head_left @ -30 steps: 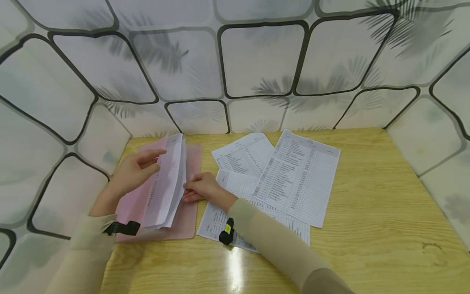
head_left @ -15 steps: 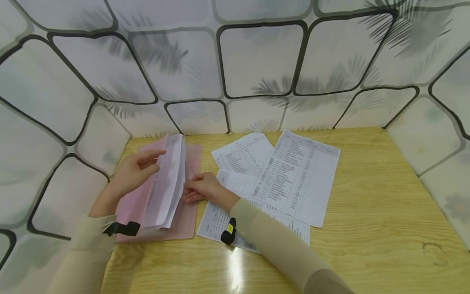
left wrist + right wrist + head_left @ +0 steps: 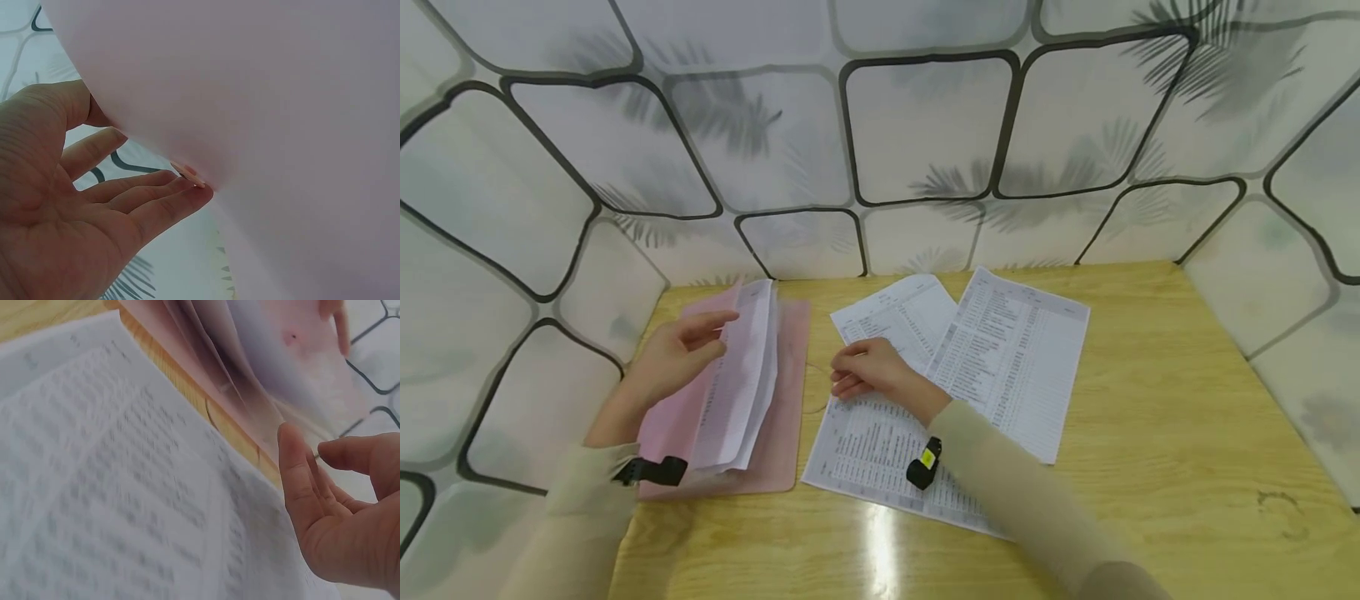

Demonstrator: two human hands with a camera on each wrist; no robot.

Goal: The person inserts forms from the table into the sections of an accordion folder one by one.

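Left hand: the left hand [image 3: 672, 367] curls lightly around the raised edge of the pink cover [image 3: 250, 94], thumb behind it and fingers in front; a small peach disc [image 3: 186, 174] sits at its lower fingertips.
Right hand: the right hand [image 3: 874, 371] has thumb and index finger brought narrow on a small thin piece [image 3: 317, 455], too little of it showing to name.
Pink folder: the folder [image 3: 787, 433] lies spread, its back part flat to the right of the left fingers and well apart from the right fingertips.
Sheets in folder: the inner sheets [image 3: 741, 375] lean upright just beyond the left fingertips.
Loose printed sheets: the front sheet [image 3: 868, 458] lies beneath and nearer the person than the right fingers; the back sheet [image 3: 898, 302] just beyond them; the right sheet [image 3: 1018, 358] to their right. Whether the right fingers touch paper cannot be told.
Done, as judged: the folder is unfolded, and the small piece is in the right fingers.
Left, as judged: loose and foldered paper remain apart, the loose sheets unsquared; work seems partway.
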